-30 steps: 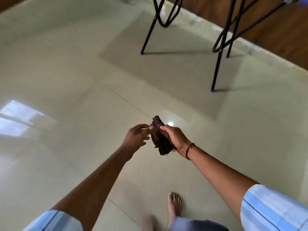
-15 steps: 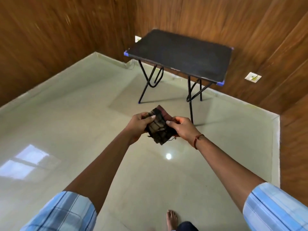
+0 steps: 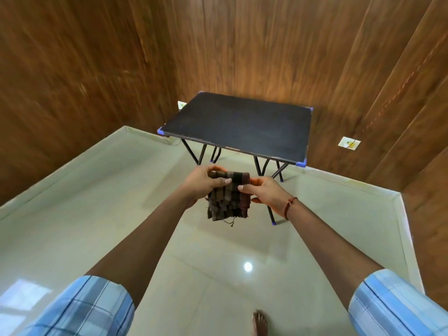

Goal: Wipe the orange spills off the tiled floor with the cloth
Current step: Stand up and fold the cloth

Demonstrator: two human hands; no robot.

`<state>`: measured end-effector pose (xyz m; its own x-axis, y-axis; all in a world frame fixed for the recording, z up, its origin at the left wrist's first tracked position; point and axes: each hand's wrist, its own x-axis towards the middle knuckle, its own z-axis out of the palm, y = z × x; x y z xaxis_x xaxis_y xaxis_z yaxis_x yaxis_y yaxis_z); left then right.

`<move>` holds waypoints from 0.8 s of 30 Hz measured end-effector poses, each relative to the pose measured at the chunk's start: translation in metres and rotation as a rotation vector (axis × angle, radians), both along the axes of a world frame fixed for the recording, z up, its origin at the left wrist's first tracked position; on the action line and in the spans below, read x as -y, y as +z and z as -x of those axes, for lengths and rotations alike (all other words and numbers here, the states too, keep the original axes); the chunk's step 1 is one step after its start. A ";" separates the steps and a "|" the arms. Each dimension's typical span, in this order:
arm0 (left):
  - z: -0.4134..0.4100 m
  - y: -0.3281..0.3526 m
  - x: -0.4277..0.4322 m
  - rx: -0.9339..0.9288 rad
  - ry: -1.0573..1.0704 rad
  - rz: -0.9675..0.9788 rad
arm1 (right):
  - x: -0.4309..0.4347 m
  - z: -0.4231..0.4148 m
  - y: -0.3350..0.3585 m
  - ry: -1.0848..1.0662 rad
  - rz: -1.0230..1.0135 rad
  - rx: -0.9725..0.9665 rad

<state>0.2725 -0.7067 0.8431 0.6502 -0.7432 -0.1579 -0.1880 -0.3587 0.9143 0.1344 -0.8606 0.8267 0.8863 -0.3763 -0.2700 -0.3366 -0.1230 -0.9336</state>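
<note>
A dark brown checked cloth [image 3: 228, 202] hangs folded in front of me at chest height. My left hand [image 3: 202, 184] grips its upper left corner and my right hand [image 3: 263, 194] pinches its right edge. Both hands are raised well above the pale glossy tiled floor [image 3: 97, 214]. No orange spill shows anywhere on the visible floor.
A black folding table [image 3: 242, 127] with blue corner caps stands on thin metal legs against the wood-panelled walls [image 3: 84, 69] ahead. A wall socket [image 3: 349, 143] sits to its right. My bare foot [image 3: 260, 322] is at the bottom edge.
My view has tilted up from the floor to the table and walls. My left hand has joined the right on the cloth, which has opened from a bunch into a flatter fold.
</note>
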 end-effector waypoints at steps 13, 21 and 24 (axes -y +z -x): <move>-0.108 -0.012 0.189 0.453 -0.260 -0.387 | 0.170 -0.115 -0.003 0.120 0.539 -0.178; -0.175 -0.073 0.301 0.495 -0.518 -0.549 | 0.243 -0.170 -0.070 -0.171 0.223 -0.336; -0.202 -0.095 0.354 0.422 -0.606 -0.552 | 0.276 -0.191 -0.091 -0.333 0.209 -0.374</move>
<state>0.4745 -1.0608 0.7480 0.2584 -0.8653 -0.4295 -0.7650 -0.4548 0.4560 0.3254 -1.1362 0.7353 0.5675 -0.7001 -0.4334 -0.6939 -0.1234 -0.7094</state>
